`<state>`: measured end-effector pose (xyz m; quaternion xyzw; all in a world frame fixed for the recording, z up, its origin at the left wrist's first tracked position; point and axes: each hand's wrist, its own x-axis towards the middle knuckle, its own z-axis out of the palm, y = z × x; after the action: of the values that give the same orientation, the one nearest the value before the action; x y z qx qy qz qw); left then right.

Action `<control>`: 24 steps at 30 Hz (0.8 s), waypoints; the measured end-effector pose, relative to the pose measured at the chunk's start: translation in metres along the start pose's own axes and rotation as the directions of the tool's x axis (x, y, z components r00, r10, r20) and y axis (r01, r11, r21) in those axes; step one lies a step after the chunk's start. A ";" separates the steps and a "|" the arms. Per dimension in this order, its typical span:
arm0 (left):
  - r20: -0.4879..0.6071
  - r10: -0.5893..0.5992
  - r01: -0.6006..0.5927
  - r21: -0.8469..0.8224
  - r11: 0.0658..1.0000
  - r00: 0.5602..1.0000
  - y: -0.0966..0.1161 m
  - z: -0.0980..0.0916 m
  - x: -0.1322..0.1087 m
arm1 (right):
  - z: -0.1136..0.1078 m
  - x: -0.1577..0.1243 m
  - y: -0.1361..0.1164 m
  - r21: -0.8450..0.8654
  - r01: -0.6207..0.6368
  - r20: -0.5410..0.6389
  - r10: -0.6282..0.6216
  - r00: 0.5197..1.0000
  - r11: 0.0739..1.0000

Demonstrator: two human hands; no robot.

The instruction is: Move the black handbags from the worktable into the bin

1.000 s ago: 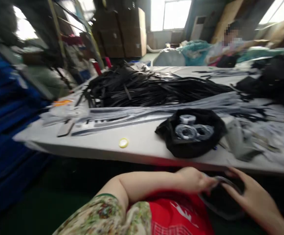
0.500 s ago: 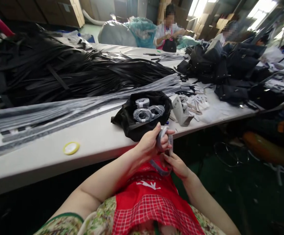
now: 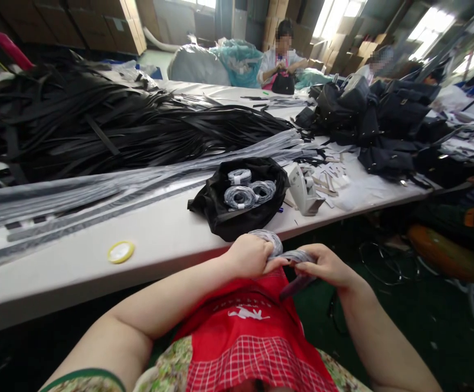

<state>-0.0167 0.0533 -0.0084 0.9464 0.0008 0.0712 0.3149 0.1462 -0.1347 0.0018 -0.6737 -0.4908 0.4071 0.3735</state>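
My left hand is closed around a coil of grey strap, just off the table's front edge. Pinched in my right hand is another stretch of the same strap, to the right of the coil. A darker end of it hangs below, over the red apron. On the table beyond my hands, a black bag lies with its mouth spread, and 3 wound grey coils rest inside it. The strap inside my palms is hidden by my fingers.
A grey tape dispenser stands right of the bag, and a yellow tape roll lies to the left. Black straps are heaped behind. Black bags pile up at the right. A co-worker sits across the table.
My hands have moved apart sideways, the right one rising to the right with the strap. The left hand has turned over, knuckles now up. The view has shifted slightly.
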 end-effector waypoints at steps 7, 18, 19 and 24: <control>0.402 -0.227 0.461 -0.781 0.421 0.887 0.007 -0.006 0.007 | 0.018 0.013 0.018 -0.396 0.075 -0.263 -0.192 0.945 0.915; 0.355 -0.210 0.291 -0.914 -0.283 0.911 -0.006 -0.063 0.024 | 0.048 0.039 0.049 -0.055 0.008 -0.438 -0.032 0.898 0.998; 0.329 -0.240 0.255 -0.921 -0.294 0.913 -0.006 -0.067 0.027 | 0.052 0.040 0.048 0.035 0.016 -0.416 0.000 0.909 0.999; -0.193 -0.450 -0.021 -0.932 0.361 0.872 -0.010 -0.050 0.049 | 0.087 0.048 0.023 0.501 -0.038 0.029 0.027 0.999 0.864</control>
<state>0.0257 0.0936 0.0318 0.5656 0.1565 0.2175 0.7799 0.0834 -0.0847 -0.0619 -0.5575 -0.3605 0.5338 0.5237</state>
